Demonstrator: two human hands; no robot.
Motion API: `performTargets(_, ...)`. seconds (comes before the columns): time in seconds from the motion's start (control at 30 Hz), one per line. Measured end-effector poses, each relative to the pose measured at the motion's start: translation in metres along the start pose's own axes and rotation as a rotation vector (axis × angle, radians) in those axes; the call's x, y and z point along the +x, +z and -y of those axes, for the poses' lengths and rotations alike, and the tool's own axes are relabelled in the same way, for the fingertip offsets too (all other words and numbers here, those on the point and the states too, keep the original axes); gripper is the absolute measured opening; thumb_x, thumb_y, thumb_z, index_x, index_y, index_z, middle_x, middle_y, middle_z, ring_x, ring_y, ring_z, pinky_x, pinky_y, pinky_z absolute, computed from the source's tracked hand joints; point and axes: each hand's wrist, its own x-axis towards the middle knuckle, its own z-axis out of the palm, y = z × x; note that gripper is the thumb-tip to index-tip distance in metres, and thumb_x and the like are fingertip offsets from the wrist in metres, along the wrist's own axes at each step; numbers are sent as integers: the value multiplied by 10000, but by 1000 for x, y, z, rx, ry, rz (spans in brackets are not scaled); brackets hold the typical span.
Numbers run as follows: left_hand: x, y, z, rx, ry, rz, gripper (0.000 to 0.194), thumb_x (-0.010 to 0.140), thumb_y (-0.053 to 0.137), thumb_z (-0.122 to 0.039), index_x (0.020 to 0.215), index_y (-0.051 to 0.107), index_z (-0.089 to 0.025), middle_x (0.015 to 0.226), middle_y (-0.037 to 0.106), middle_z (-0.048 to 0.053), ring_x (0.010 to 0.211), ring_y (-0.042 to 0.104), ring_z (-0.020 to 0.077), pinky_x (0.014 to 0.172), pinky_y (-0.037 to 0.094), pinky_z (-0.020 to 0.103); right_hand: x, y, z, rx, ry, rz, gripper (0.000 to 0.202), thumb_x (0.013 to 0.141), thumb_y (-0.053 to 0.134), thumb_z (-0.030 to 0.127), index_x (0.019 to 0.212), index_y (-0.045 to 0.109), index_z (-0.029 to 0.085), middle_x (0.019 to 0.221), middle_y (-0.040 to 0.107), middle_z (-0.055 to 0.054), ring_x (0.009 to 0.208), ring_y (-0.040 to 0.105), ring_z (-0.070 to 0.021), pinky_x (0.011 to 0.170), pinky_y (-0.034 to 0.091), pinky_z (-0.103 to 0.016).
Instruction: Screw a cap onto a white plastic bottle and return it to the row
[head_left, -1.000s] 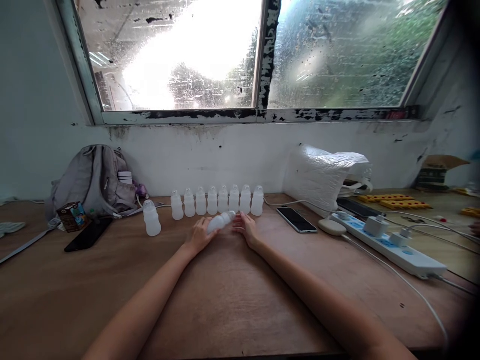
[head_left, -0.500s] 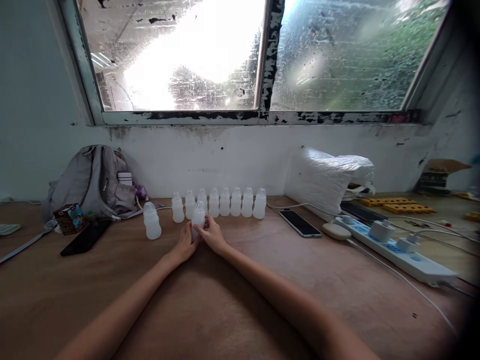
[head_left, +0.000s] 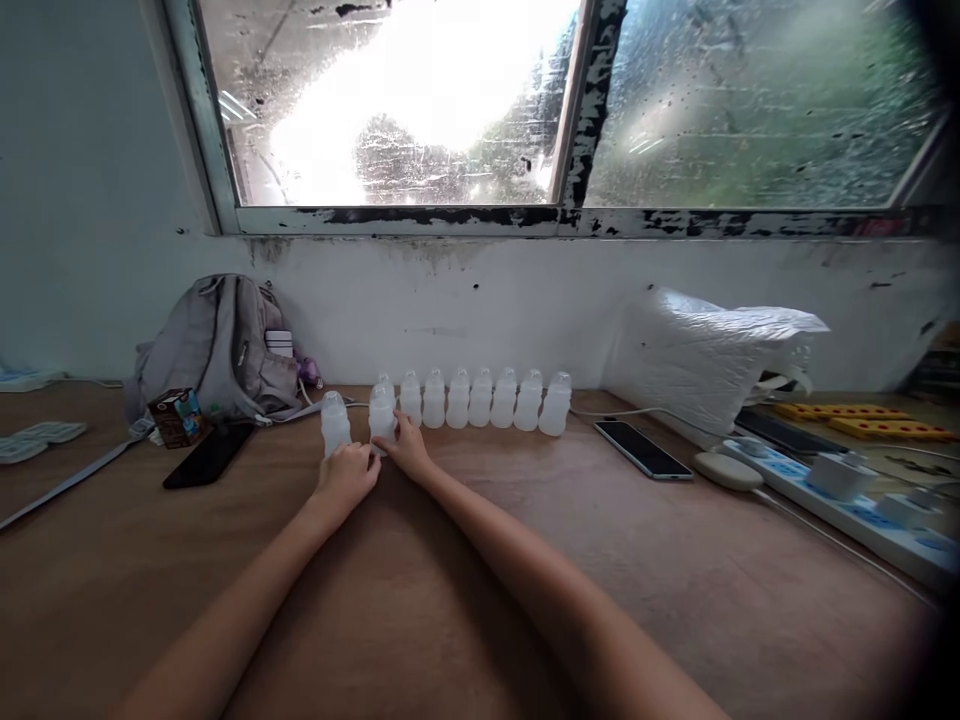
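Observation:
My right hand [head_left: 406, 447] is closed around the lower right side of a frosted white baby bottle [head_left: 382, 402] with a clear cap, upright at the table. Close beside it, my left hand [head_left: 349, 474] has its fingers curled, the tips near that bottle's base; what they hold, if anything, is hidden. Just behind the left hand stands another baby bottle [head_left: 334, 420], its lower part covered by the hand. Several matching bottles [head_left: 481, 398] line up to the right along the wall, and one cap shows behind the held bottle.
A grey backpack [head_left: 217, 350], a drink carton [head_left: 178, 416] and a black phone [head_left: 210, 456] lie at the left. To the right are another phone [head_left: 643, 449], a round beige pad [head_left: 727, 471], a power strip [head_left: 862, 510] with cables, and a silvery padded bag [head_left: 712, 360].
The view has swung left. The held bottle has moved left, away from the row, towards the single bottle. My left hand has let go of its side and shifted left, in front of the single bottle.

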Motion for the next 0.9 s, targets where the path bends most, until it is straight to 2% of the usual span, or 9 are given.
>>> performTargets(0.1, 2, -10, 5, 6, -63, -75, 299, 790, 349, -362, 725, 586, -191, 716, 604, 52, 674, 555, 199, 517, 361, 254, 2, 8, 4, -6, -23, 24, 532, 640, 580, 336, 1106, 399, 154, 827, 466, -39, 719, 480, -154, 701, 414, -314)
performTargets(0.2, 4, -18, 14, -7, -109, -226, 317, 790, 354, -395, 695, 574, -188, 669, 594, 39, 617, 544, 174, 508, 330, 237, 3, 15, 7, 9, -33, 40, 517, 642, 571, 338, 1090, 384, 161, 792, 460, -20, 705, 475, -147, 679, 410, -298)
performTargets(0.3, 5, -24, 25, -34, -111, -393, 308, 800, 351, -384, 687, 553, -181, 631, 574, 23, 607, 527, 149, 518, 311, 221, 5, 19, 8, 5, 17, 54, 513, 627, 584, 370, 1062, 393, 175, 761, 459, -3, 686, 477, -146, 663, 406, -296)
performTargets(0.37, 6, -24, 34, -43, -105, -452, 293, 803, 353, -364, 679, 540, -176, 604, 558, 15, 589, 516, 137, 521, 303, 216, 5, 22, 8, -7, 70, 67, 497, 616, 597, 381, 1033, 410, 185, 733, 462, 8, 682, 481, -147, 660, 403, -293)
performTargets(0.5, 7, -10, 52, -48, -40, -439, 275, 794, 363, -333, 653, 534, -169, 596, 556, 18, 577, 509, 128, 516, 292, 215, 8, 26, 8, -16, 183, 119, 410, 618, 603, 394, 944, 461, 190, 680, 476, 20, 663, 491, -140, 628, 396, -268)
performTargets(0.67, 7, 12, 69, -50, 41, -380, 256, 783, 377, -312, 636, 536, -174, 587, 566, 19, 567, 516, 128, 512, 293, 215, 11, 29, 9, -45, 239, 122, 363, 629, 606, 374, 911, 481, 182, 686, 506, 13, 676, 504, -135, 633, 384, -251)
performTargets(0.9, 6, 17, 68, -36, 82, -341, 276, 792, 361, -316, 624, 526, -173, 594, 572, 22, 555, 515, 125, 520, 305, 213, 8, 32, 18, -114, 298, 127, 320, 666, 590, 349, 922, 490, 186, 772, 546, -16, 717, 520, -141, 631, 374, -249)
